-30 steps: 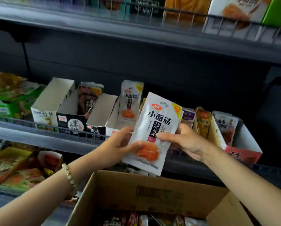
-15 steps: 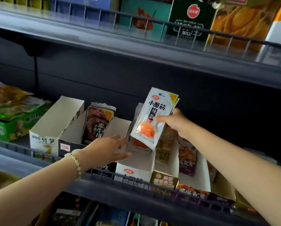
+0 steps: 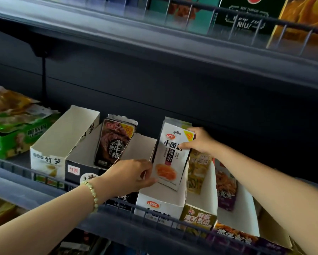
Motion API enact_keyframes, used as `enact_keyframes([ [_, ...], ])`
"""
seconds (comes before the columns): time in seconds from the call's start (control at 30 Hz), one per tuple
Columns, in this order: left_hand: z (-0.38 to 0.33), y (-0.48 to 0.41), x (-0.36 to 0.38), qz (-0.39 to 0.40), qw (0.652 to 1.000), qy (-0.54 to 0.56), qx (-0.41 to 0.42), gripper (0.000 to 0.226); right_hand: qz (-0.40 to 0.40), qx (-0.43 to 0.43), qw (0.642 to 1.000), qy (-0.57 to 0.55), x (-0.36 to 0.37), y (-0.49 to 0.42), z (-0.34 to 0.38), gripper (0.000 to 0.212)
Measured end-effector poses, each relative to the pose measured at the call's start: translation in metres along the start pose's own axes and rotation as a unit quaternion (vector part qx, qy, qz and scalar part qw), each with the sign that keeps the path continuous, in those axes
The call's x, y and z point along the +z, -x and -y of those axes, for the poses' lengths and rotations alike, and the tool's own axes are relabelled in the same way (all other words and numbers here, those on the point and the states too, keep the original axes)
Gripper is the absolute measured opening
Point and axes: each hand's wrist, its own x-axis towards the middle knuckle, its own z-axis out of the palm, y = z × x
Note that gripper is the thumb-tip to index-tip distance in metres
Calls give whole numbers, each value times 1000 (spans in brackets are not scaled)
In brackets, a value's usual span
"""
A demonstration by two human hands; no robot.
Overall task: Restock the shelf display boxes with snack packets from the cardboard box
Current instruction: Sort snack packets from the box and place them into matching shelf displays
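A white snack packet (image 3: 170, 159) with an orange picture stands tilted inside the white display box (image 3: 159, 204) on the middle shelf, in front of other packets of the same kind. My right hand (image 3: 196, 139) pinches its upper right corner. My left hand (image 3: 130, 174) holds its lower left edge, thumb on the front. The cardboard box is out of view.
To the left stand an empty white display box (image 3: 49, 153) and a black box (image 3: 75, 168) holding a dark packet (image 3: 114, 142). To the right are display boxes with yellow-green (image 3: 198, 172) and purple (image 3: 225, 186) packets. A wire rail (image 3: 44, 179) fronts the shelf; another shelf hangs close above.
The packet has gone down into the white display box. My left hand has moved right and taken hold of its lower edge. The view has come closer to the shelf.
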Motion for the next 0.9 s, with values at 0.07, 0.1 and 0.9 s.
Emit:
enact_keyframes([
  [0.07,0,0,1,-1,1000,-2,1,35,-6,-16,999,31,0,-6,1,64],
  [0.1,0,-1,1,-1,1000,-5,1,35,-14,-23,999,42,0,-9,3,63],
  [0.9,-45,55,-9,13,997,-35,-62,92,33,-174,972,153,-24,137,-4,59],
])
